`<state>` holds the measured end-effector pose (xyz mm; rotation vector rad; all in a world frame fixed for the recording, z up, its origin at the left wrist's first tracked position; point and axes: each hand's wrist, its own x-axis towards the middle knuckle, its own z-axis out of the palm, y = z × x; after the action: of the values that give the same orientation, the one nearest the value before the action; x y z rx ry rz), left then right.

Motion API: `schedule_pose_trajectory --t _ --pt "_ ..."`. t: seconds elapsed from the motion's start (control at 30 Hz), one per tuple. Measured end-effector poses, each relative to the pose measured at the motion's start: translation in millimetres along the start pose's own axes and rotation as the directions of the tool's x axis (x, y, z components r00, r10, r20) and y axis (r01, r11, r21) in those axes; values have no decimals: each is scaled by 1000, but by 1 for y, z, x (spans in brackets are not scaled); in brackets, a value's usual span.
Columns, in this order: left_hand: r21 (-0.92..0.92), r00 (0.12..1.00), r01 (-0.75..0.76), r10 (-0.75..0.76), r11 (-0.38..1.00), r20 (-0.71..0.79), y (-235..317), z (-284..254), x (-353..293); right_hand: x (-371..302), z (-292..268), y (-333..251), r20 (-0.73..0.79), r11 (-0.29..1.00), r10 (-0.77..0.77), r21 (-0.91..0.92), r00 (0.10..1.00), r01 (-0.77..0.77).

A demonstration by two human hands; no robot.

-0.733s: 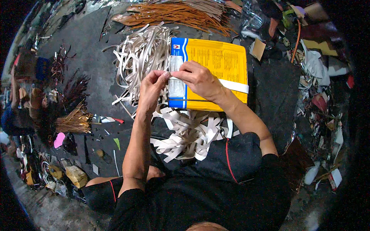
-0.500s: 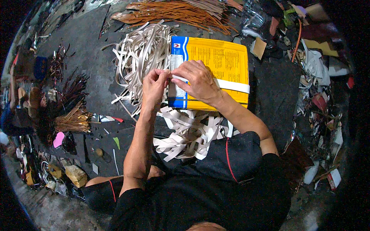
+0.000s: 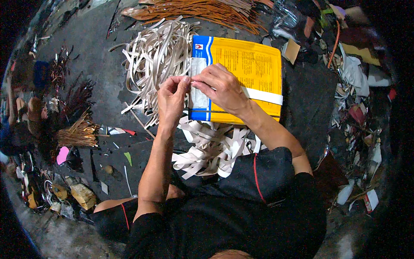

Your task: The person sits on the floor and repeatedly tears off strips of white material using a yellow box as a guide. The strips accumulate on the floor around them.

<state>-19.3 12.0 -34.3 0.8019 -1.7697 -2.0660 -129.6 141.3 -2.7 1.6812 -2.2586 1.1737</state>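
A yellow rectangular can with a blue end lies in front of me, printed side up. Across it runs a flat white strip, which passes beneath my right hand. At the can's blue end, my left hand pinches with thumb and forefinger. The right fingertips are pinched together right beside the left ones, over a whitish patch on the can. A bit of white strip seems to be between the fingertips, mostly hidden by them. Loose cream strips are heaped left of the can.
More white strips pile up between the can and my lap. Bundles of orange-brown strips lie beyond the can, and a brown bundle lies to the left. Scraps litter the right side. Another person's limbs show far left.
Both hands keep their pinch at the blue end, the fingertips shifting only slightly. The can and surroundings sit a little differently in the picture.
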Motion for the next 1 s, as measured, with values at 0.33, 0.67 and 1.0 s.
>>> schedule_pose_trajectory --t 0.33,0.67,1.0 --pt "-155 985 169 -160 973 68 -12 -8 8 0 -1 2 22 1000 -12 28 1000 11" --pt "-169 982 189 -186 967 34 -39 -25 21 1 -4 3 63 998 13 59 998 -17" --pt "-703 911 402 -335 587 241 -79 -53 32 3 -4 2 89 995 35 94 995 -43"
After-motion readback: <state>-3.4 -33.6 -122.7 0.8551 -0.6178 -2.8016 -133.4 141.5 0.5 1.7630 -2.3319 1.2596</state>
